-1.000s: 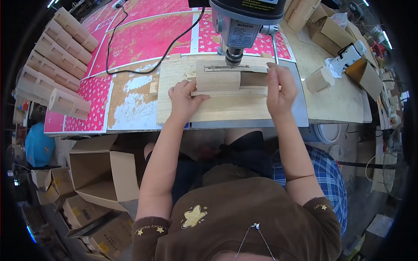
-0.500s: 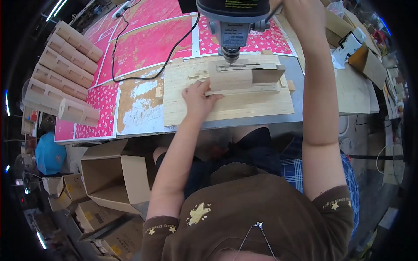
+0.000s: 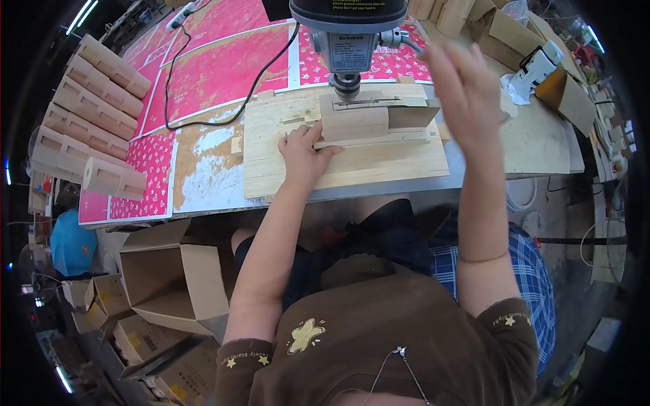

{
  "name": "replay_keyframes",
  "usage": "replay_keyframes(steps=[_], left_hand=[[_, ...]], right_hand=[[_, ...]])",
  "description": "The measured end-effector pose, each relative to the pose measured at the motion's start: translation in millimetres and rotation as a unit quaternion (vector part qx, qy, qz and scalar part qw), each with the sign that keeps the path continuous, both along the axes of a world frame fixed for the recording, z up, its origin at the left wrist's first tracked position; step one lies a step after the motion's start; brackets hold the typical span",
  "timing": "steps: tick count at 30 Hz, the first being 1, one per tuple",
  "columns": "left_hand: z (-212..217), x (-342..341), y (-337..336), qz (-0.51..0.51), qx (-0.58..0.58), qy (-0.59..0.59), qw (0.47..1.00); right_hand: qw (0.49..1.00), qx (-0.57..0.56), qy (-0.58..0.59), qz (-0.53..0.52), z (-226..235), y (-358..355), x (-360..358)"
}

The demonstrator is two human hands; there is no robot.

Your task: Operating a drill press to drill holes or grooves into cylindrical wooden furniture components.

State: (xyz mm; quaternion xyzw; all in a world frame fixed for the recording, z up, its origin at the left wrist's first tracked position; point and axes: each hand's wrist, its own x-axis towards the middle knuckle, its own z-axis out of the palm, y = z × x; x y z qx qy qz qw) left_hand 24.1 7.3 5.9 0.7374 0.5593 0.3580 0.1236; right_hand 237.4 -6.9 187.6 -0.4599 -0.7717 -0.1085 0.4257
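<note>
A drill press (image 3: 349,47) stands over a pale plywood board (image 3: 271,169), its chuck (image 3: 347,86) just above a wooden block (image 3: 355,122). The block is rounded, with a rectangular cutout toward its right end and a dark slot along its top, and it sits in a wooden jig on the board. My left hand (image 3: 305,154) steadies the block's left end, fingers curled against it and thumb stretched along the front. Up at the right, my right hand (image 3: 467,88) is closed at the end of the drill press lever (image 3: 412,44); motion blurs its fingers.
Several similar wooden pieces (image 3: 101,101) stand in a row at the table's left. A black cable (image 3: 254,101) curves across the pink table covering (image 3: 217,61). Open cardboard boxes (image 3: 156,271) lie below left. A white bottle (image 3: 538,68) and another carton (image 3: 567,98) are at right.
My right hand has come down and toward me from the top edge, and the lever has swung down with it. My left hand stays at the block. The whole view has shifted slightly.
</note>
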Motion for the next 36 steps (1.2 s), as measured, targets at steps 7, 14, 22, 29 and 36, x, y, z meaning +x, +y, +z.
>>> replay_keyframes(steps=[7, 14, 22, 29, 36], left_hand=[[-1.3, 2.5, 1.1, -0.002, -0.006, 0.002, 1.0], [0.1, 1.5, -0.3, 0.008, -0.008, 0.021, 1.0], [-0.9, -2.3, -1.2, 0.01, -0.013, 0.01, 1.0], [0.4, -1.7, -0.3, 0.016, -0.045, -0.008, 0.999], [3.9, 3.6, 6.0, 0.015, -0.043, -0.091, 0.995]], right_hand=[[0.984, 0.074, 0.157, 0.03, -101.9, 8.6, -14.1], [0.978, 0.05, 0.19, 0.073, -103.5, 10.7, -8.9], [0.979, -0.006, 0.203, -0.033, 50.9, 72.4, -17.4], [0.968, -0.055, 0.227, 0.092, 17.9, 98.4, 8.9], [0.983, -0.157, -0.069, 0.07, -108.6, 29.6, 47.2]])
